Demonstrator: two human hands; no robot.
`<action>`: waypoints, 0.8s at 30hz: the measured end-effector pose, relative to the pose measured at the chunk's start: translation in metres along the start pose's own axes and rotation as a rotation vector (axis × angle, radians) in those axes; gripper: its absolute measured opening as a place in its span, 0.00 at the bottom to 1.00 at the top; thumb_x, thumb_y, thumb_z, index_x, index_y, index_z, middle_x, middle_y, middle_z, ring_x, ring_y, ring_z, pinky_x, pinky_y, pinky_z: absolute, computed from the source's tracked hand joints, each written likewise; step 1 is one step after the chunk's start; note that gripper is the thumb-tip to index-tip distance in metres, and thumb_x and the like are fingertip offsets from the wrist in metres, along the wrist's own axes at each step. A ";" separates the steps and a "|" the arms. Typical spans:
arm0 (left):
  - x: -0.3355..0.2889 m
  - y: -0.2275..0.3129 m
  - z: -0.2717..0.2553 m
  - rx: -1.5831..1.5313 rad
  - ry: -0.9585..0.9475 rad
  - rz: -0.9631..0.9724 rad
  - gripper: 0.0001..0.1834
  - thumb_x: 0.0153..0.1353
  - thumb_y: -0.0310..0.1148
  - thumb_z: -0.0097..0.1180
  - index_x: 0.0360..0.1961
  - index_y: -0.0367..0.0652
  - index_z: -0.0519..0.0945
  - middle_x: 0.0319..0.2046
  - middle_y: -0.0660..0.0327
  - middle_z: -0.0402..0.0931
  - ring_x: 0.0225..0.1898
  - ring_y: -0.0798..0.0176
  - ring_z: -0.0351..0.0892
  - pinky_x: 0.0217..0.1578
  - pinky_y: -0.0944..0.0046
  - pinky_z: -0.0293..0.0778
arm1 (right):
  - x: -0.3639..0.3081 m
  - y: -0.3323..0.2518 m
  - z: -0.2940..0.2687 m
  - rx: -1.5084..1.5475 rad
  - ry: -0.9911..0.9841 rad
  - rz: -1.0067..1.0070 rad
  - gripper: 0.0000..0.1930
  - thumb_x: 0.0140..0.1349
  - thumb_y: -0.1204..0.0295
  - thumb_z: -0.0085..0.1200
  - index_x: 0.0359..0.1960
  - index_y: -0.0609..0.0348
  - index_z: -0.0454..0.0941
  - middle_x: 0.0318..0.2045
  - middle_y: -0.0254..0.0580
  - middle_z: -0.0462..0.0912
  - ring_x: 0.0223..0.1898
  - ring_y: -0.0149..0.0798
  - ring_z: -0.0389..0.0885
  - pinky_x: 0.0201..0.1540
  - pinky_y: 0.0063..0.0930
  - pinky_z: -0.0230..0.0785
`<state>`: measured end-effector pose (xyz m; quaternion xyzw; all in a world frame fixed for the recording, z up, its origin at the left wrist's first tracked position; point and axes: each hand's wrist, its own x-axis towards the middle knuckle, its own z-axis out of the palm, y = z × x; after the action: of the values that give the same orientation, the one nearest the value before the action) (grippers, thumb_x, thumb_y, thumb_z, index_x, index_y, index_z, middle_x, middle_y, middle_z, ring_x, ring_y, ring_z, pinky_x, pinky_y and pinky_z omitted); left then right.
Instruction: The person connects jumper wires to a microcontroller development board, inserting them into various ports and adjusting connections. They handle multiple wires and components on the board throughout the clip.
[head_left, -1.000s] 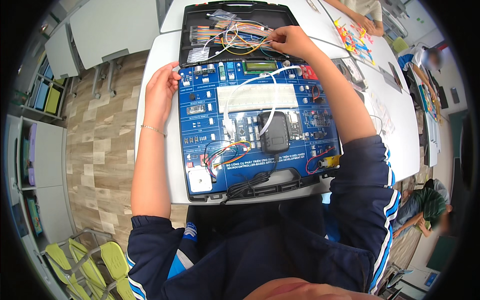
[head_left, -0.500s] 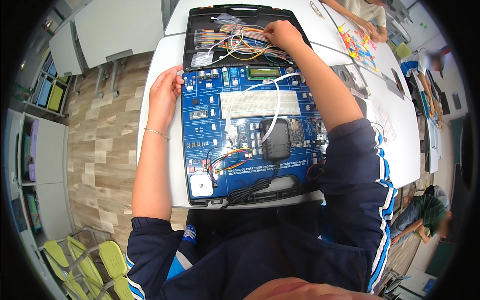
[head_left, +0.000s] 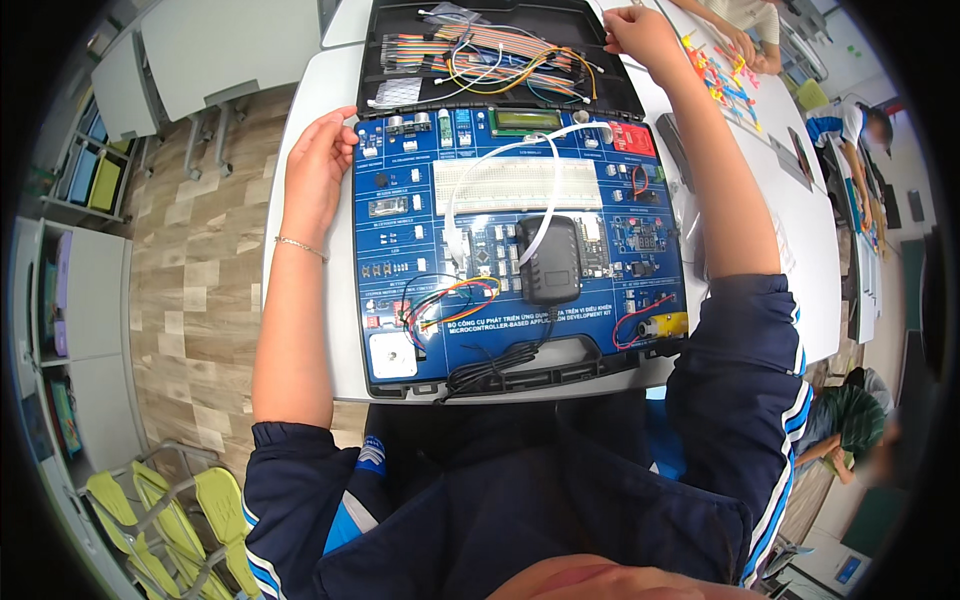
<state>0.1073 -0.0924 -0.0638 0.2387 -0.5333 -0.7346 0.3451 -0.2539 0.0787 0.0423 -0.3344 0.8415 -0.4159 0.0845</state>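
A black carrying case lies open in front of me, its base holding a blue electronics training board (head_left: pixel 470 350). The raised lid (head_left: pixel 400 25) holds a bundle of multicoloured jumper wires (head_left: pixel 470 50) and loose white and yellow leads. At the lid's right rim is my right hand (head_left: pixel 645 40), thumb and fingers closed on the edge. My left hand (head_left: pixel 318 170) rests beside the case's left edge near the hinge, fingers loosely bent and holding nothing. On the board are a white breadboard (head_left: pixel 515 186), a black power adapter (head_left: pixel 550 262) and a white cable (head_left: pixel 553 190).
A white table (head_left: pixel 330 85) carries the case. Beyond my right arm, another person's hands (head_left: pixel 745 48) are by colourful plastic pieces (head_left: pixel 715 85). Green chairs (head_left: pixel 165 510) stand at lower left, near shelves (head_left: pixel 100 180). More people are at the far right.
My right hand has left the wires and moved right to the lid's rim. The case appears slightly shifted up and left in view. My left hand stays by the left edge.
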 end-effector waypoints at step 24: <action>0.004 -0.002 -0.004 -0.006 -0.004 -0.027 0.19 0.72 0.34 0.49 0.57 0.31 0.74 0.30 0.67 0.73 0.34 0.75 0.69 0.38 0.75 0.68 | -0.143 0.069 -0.025 1.148 -0.588 -0.092 0.14 0.69 0.73 0.54 0.52 0.68 0.77 0.44 0.43 0.82 0.41 0.32 0.80 0.48 0.24 0.75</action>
<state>0.1076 -0.0974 -0.0669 0.2435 -0.5285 -0.7411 0.3350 -0.1893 0.2151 -0.0135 -0.3718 0.4117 -0.6941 0.4588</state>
